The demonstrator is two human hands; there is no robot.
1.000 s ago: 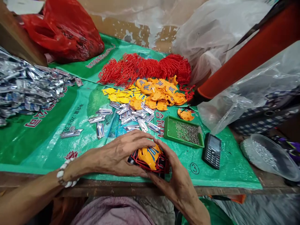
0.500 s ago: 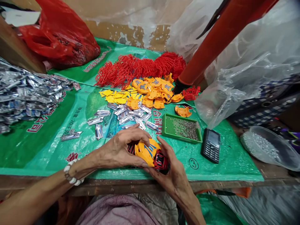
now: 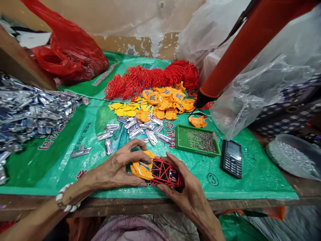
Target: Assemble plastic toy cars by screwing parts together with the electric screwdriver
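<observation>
Both hands meet at the near edge of the green sheet (image 3: 50,160). My left hand (image 3: 117,167) grips an orange plastic shell (image 3: 141,168) with blue marks, fingers curled over its top. My right hand (image 3: 184,187) holds a red lattice frame (image 3: 165,174) from below and behind. Shell and frame lie side by side, touching, with the frame's open red ribs facing up. A dark part shows under the frame; I cannot make it out.
Behind lie loose silver foil pieces (image 3: 135,127), a heap of orange shells (image 3: 165,102), and a row of red frames (image 3: 150,75). A green tray of small screws (image 3: 198,139), a black phone (image 3: 232,159), a bowl of screws (image 3: 293,157), an orange pole (image 3: 240,43).
The orange shell sat on top of the red frame; now it lies to the frame's left and the frame's ribs are uncovered. The view has shifted a little.
</observation>
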